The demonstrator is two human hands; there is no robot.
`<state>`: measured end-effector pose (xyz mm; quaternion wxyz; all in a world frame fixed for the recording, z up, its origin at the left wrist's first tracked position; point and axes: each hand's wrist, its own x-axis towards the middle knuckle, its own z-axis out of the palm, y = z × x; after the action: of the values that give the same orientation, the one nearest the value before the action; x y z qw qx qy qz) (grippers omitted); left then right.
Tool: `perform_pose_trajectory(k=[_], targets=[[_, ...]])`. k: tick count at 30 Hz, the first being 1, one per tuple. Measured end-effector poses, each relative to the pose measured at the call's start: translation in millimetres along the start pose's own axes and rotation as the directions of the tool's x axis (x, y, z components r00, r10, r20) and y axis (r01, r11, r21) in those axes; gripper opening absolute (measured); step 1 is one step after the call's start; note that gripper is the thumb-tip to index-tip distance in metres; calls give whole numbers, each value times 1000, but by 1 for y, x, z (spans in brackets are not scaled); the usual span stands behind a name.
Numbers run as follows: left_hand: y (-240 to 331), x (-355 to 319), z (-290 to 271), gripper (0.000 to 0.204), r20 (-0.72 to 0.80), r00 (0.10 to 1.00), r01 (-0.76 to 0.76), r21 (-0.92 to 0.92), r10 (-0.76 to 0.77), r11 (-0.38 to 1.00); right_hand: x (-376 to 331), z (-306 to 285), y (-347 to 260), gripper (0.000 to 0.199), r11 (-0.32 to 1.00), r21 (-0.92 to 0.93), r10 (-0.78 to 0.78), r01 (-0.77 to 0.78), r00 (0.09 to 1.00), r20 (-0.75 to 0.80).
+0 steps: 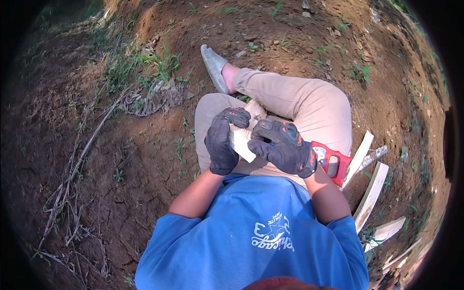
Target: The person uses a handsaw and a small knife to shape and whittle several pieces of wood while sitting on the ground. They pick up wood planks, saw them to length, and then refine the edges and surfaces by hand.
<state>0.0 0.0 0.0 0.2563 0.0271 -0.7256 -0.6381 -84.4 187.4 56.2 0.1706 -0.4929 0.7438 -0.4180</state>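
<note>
Over my lap, my left hand (227,140), in a black glove, is wrapped round a short, pale piece of wood (241,144). One squared end of it points down toward my shirt. Right beside the wood is my right hand (284,146), in a black glove with red marks. Its fingers are curled closed, with the thumb side next to the wood; what they hold is hidden. Just beyond both hands, a rough light-brown chunk of wood (256,110) shows between my legs. A handsaw with a red handle (333,162) lies by my right wrist, against my hip.
Several pale wood strips, one a long board (371,195) and one a shorter offcut (385,233), lie on the soil to my right. Dry stalks (79,159) and a grass clump (154,63) are on the left. My grey shoe (215,67) rests on the ground ahead.
</note>
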Motion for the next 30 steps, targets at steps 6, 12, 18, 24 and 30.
perform_pose_trajectory(k=[6, 12, 18, 24, 30], targets=[[3, 7, -4, 18, 3, 1000, -1, 73, 0, 997, 5, 9, -4, 24, 980, -194, -49, 40, 998, -39], [7, 12, -1, 14, 16, 997, -80, 192, 78, 978, 4, 6, -4, 21, 966, -256, -63, 40, 994, -85], [14, 19, -5, 32, 36, 996, -92, 297, 85, 950, 9, 0, -1, 16, 925, -376, -59, 57, 998, 6], [6, 18, -7, 32, 18, 998, -63, 275, 61, 959, 12, 2, 8, 21, 961, -268, -94, 69, 992, -84], [1, 20, -8, 25, 5, 998, -69, 259, 70, 963, 10, 24, 31, 23, 891, -398, -336, 218, 907, -255]])
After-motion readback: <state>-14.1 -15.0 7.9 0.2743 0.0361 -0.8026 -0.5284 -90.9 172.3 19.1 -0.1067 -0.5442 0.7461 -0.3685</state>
